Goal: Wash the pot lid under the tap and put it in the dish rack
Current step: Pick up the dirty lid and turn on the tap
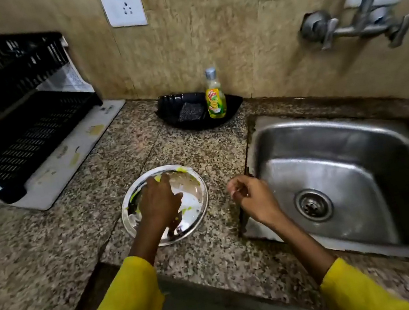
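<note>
A round steel pot lid (190, 192), smeared with yellow-green food, lies flat on the granite counter left of the sink. My left hand (160, 203) rests over its middle, fingers spread down onto the metal; whether it grips the lid I cannot tell. My right hand (250, 195) hovers loosely curled above the counter's edge by the steel sink (330, 139), holding nothing. The tap (365, 25) is mounted on the wall above the sink, with no water running. The black two-tier dish rack (21, 131) stands at the far left on a white mat.
A black tray (233, 106) against the wall holds a yellow dish-soap bottle (215, 99) and a dark scrub pad (190, 111). A white wall socket (123, 7) is above. The sink drain (313, 204) is open. The counter's front edge runs just below my forearms.
</note>
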